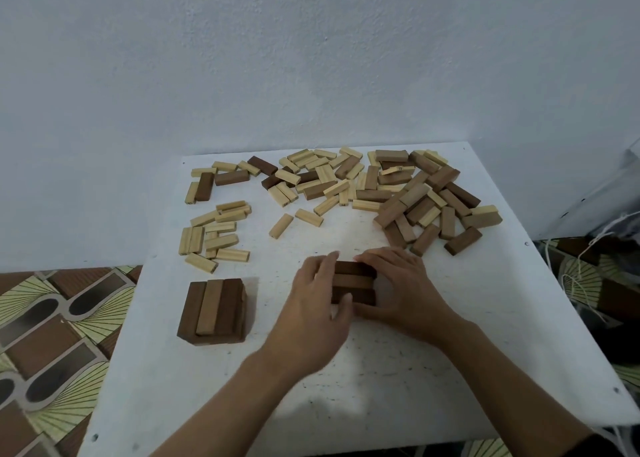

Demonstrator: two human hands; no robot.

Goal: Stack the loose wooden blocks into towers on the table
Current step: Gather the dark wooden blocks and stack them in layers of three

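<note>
Three brown wooden blocks point(354, 283) lie side by side as one layer on the white table point(381, 380). My left hand point(317, 304) presses against the layer's left end and my right hand point(398, 290) against its right end, fingers curved round the blocks. To the left stands a low tower point(214, 309) of brown blocks with one pale block in its top row. Loose pale and brown blocks point(367, 186) lie scattered over the far half of the table. A smaller group of pale blocks point(216, 235) sits at the far left.
A pale wall rises just behind the table. Patterned floor tiles point(59, 325) show to the left. On the right, beyond the table's edge, lie white strings point(575, 283) and dark clutter.
</note>
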